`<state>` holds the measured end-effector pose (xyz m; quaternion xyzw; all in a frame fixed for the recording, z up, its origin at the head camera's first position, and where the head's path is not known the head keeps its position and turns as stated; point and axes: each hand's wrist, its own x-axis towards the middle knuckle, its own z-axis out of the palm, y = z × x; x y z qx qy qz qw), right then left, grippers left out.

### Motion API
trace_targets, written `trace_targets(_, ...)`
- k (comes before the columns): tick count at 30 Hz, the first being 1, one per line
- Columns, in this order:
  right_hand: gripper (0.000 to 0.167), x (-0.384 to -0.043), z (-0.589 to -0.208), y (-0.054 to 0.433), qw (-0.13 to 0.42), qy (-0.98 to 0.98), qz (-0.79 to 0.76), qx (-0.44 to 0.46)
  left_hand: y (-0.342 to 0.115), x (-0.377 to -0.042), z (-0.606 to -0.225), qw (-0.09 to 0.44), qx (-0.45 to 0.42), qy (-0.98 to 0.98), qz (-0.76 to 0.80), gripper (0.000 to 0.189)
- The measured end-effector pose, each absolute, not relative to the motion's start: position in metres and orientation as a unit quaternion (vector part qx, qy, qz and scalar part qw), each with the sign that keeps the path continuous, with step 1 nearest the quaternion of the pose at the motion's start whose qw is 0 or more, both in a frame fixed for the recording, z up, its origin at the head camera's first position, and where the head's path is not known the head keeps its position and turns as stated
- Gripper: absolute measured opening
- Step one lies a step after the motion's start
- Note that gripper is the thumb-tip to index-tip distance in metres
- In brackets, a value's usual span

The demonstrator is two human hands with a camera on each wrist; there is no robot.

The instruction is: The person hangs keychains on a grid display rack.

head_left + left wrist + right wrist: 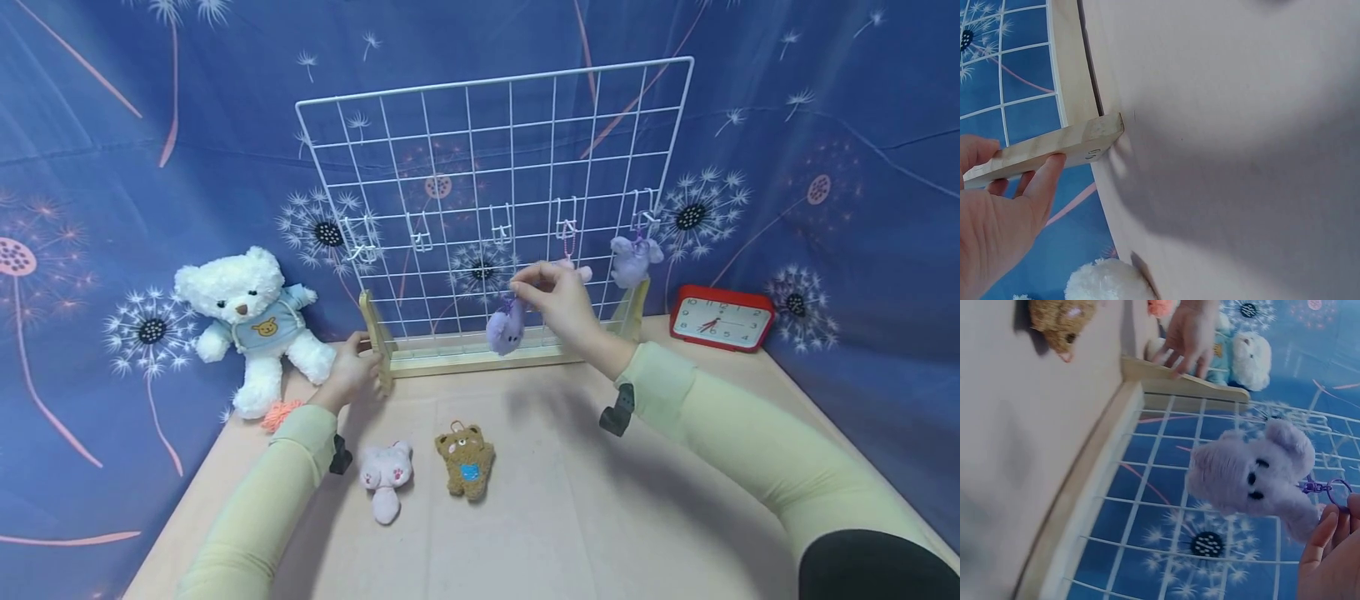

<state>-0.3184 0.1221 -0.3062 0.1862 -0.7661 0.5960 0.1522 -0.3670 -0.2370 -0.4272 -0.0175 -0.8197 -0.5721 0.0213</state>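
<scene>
By its purple ring (1339,495), my right hand (558,304) pinches a purple plush keychain (506,327). The plush hangs in front of the white wire grid rack (489,150), and its small dark face shows in the right wrist view. My left hand (351,371) grips the wooden side foot (1054,147) of the rack's base, thumb on one face and fingers on the other. Small hooks hang across the grid. At the right, one carries another purple plush (634,260); beside it a pink plush (577,270) hangs on a chain, partly behind my right hand.
A pale pink plush (386,479) and a brown bear plush (466,461) lie on the table (540,517). A white teddy bear (242,287) sits at the left, with an orange yarn bundle (281,414) at its foot. At the right stands a red clock (722,317).
</scene>
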Motion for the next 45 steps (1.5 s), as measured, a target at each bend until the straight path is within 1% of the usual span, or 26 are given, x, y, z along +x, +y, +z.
trace_targets(6, 0.019, -0.322, -0.290, 0.124, 0.169, -0.753, 0.610, 0.179, -0.237, -0.368, -0.428, 0.023, -0.021, -0.823, -0.567, 0.045)
trace_targets(12, 0.022, -0.327, -0.281, 0.124, 0.173, -0.734, 0.631, 0.184, -0.237, -0.369, -0.430, 0.023, -0.019, -0.823, -0.567, 0.045)
trace_targets(18, 0.020, -0.330, -0.275, 0.121, 0.175, -0.712, 0.654, 0.188, -0.238, -0.368, -0.430, 0.021, -0.018, -0.824, -0.566, 0.045)
trace_targets(24, 0.013, -0.338, -0.272, 0.118, 0.179, -0.695, 0.671, 0.185, -0.238, -0.367, -0.429, 0.021, -0.015, -0.823, -0.567, 0.045)
trace_targets(33, 0.018, -0.345, -0.269, 0.115, 0.180, -0.670, 0.695, 0.188, -0.238, -0.368, -0.430, 0.016, -0.015, -0.826, -0.563, 0.046)
trace_targets(40, 0.012, -0.351, -0.270, 0.113, 0.188, -0.678, 0.689, 0.171, -0.238, -0.369, -0.430, 0.021, -0.019, -0.832, -0.554, 0.047)
trace_targets(45, 0.013, -0.357, -0.272, 0.110, 0.199, -0.704, 0.664, 0.156, -0.239, -0.369, -0.431, 0.026, -0.019, -0.830, -0.556, 0.047)
